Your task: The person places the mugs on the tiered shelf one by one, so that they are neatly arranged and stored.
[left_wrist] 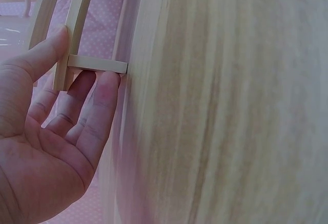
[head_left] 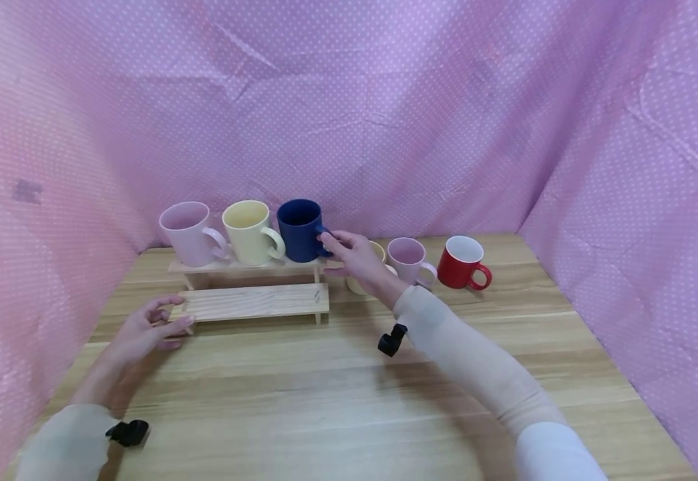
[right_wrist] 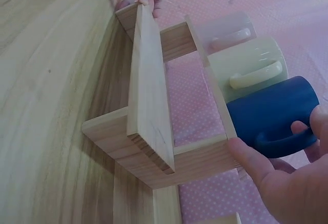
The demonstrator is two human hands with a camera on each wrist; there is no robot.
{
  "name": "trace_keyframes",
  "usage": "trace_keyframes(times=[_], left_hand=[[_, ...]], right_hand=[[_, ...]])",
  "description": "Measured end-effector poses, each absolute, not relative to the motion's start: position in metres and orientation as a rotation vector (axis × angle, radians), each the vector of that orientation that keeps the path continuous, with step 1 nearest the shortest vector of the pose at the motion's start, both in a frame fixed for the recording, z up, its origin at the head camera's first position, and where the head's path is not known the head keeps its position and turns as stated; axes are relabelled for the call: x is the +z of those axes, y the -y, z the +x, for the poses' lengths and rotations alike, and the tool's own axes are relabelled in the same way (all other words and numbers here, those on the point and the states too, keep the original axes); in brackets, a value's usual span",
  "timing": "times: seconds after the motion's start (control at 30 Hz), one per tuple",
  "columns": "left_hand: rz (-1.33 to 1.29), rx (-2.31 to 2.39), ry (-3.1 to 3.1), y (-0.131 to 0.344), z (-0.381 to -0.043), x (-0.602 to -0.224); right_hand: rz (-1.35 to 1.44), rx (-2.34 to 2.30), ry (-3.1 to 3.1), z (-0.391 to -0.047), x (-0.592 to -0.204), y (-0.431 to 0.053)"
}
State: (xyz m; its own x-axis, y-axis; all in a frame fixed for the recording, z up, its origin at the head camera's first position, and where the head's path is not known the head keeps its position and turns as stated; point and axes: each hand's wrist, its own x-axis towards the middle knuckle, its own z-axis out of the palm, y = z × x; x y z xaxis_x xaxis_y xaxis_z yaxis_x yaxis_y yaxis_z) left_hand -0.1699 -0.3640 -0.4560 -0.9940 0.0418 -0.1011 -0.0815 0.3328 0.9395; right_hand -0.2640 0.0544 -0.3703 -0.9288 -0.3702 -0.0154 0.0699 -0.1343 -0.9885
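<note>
A two-tier wooden rack (head_left: pixel 252 304) stands toward the back left of the table. My left hand (head_left: pixel 144 327) holds the left end of its lower tier, thumb on the board (left_wrist: pixel 60 75) and fingertips by the leg below. On the upper tier stand a pink mug (head_left: pixel 188 237), a yellow mug (head_left: pixel 246 239) and, rightmost, a dark blue mug (head_left: pixel 297 234), all upright. With thumb and fingers my right hand (head_left: pixel 363 264) grips the blue mug's handle (right_wrist: pixel 287 144), while its index finger reaches to the end of the upper tier.
Right of the rack, three more mugs stand on the table (head_left: pixel 300 394): a yellow mug (head_left: pixel 355 286) partly hidden behind my right hand, a pink mug (head_left: pixel 405 262) and a red mug (head_left: pixel 455 268) with a white inside. Pink dotted cloth (head_left: pixel 349 120) hangs behind and at both sides.
</note>
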Motion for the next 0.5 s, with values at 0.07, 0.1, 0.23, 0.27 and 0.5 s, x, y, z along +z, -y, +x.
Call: trace_keyframes(times=[0.07,0.1,0.23,0.27,0.5], left_hand=[[-0.042,1.773,-2.457,0.3627,-0.1691,-0.4585],[-0.046,1.775,-2.451,0.3622,-0.1688,-0.4594],[-0.064,1.786,-2.456,0.3617,-0.1676,-0.4602],[-0.064,1.786,-2.463,0.3621,-0.1676,-0.4597],[-0.056,1.808,-2.455,0.3672,-0.1684,-0.4564]], right_hand=[[-0.348,-2.116,-1.855,-0.262,-0.3715,-0.0574],[-0.353,-2.102,-1.866,-0.2608,-0.3722,-0.0589],[-0.386,-2.071,-1.887,-0.2571,-0.3739,-0.0626],[-0.398,-2.067,-1.893,-0.2565,-0.3737,-0.0627],[-0.422,-2.077,-1.87,-0.256,-0.3717,-0.0637]])
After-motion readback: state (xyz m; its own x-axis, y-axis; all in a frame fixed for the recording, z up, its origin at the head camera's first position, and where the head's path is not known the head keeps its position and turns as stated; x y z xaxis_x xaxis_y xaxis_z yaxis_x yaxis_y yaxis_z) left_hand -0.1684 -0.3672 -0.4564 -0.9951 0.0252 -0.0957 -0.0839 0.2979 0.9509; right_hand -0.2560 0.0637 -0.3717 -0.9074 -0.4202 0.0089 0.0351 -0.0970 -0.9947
